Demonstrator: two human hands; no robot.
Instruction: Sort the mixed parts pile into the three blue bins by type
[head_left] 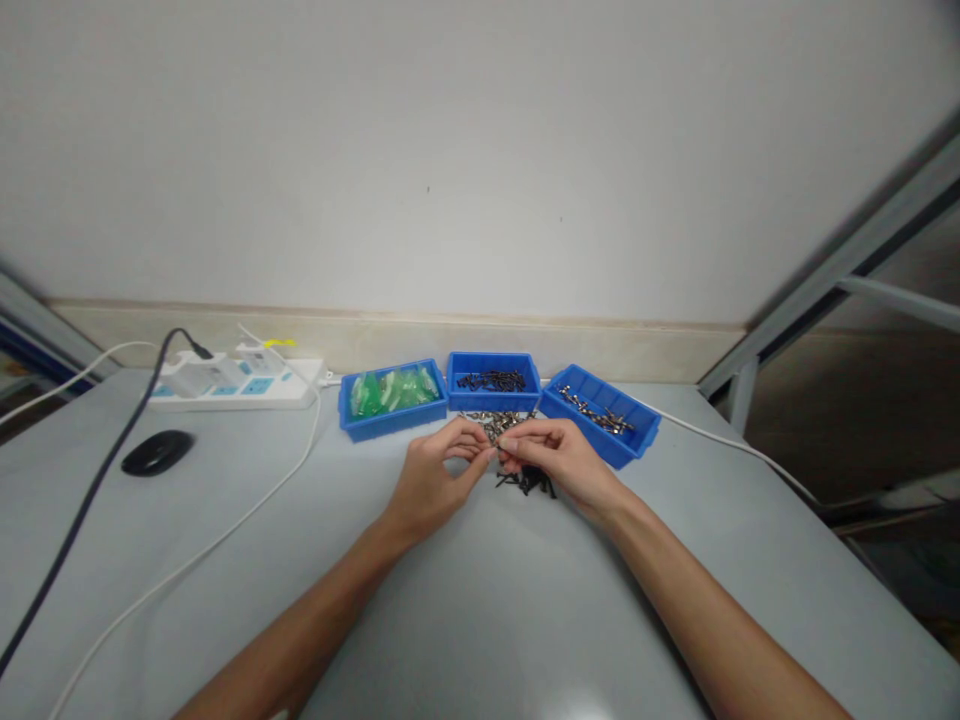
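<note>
My left hand [442, 474] and my right hand [559, 455] meet fingertip to fingertip above the table, each pinching. Whatever sits between the fingertips is too small and too covered to make out. Just behind the fingers lies a loose pile of silvery screw-like pieces [491, 424], partly hidden by my hands. Black screws [529, 482] lie heaped under and in front of my right hand. Farther back, the middle blue bin [493, 403] holds dark screws [495, 381]. The right blue bin [589, 435] contains shiny metal pieces [600, 412].
A left blue bin [394, 425] holds green and clear plastic packets [394, 390]. Along the wall stands a white power strip [259, 392] with plugs. A black mouse [157, 453], a dark cable [90, 490] and a white cable [217, 540] lie to the left; another white cord [720, 437] runs right.
</note>
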